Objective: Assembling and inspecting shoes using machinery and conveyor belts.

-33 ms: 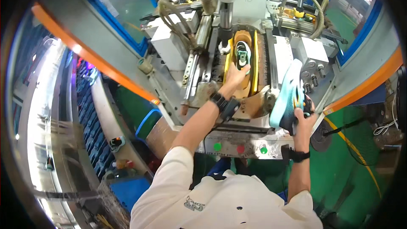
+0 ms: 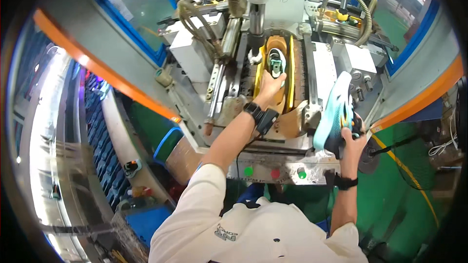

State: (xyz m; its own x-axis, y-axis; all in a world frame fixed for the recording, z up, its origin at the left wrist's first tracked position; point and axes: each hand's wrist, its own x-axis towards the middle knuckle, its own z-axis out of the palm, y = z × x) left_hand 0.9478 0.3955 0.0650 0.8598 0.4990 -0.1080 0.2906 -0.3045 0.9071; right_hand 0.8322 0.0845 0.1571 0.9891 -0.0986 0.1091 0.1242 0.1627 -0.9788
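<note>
My left hand (image 2: 271, 86) reaches into the press and closes around the near end of a dark shoe with a pale rim (image 2: 276, 62). That shoe lies lengthwise in a tan cradle (image 2: 279, 40) between two yellow side strips (image 2: 292, 75). Off to the right, my right hand (image 2: 354, 139) grips a second shoe (image 2: 333, 112), held tilted up above the machine's front right. Its light-blue sole faces left, and its dark upper shows orange touches. My fingers partly hide both shoes.
Below the cradle, a metal panel (image 2: 287, 164) carries green and red buttons. White metal blocks (image 2: 193, 61) and hoses flank the press. Orange-edged frames (image 2: 112, 80) rise on both sides. At left run a conveyor (image 2: 109, 158) and a ledge with another shoe (image 2: 131, 168).
The whole view has shifted slightly. Both hands keep their grip on the shoes, with hardly any movement.
</note>
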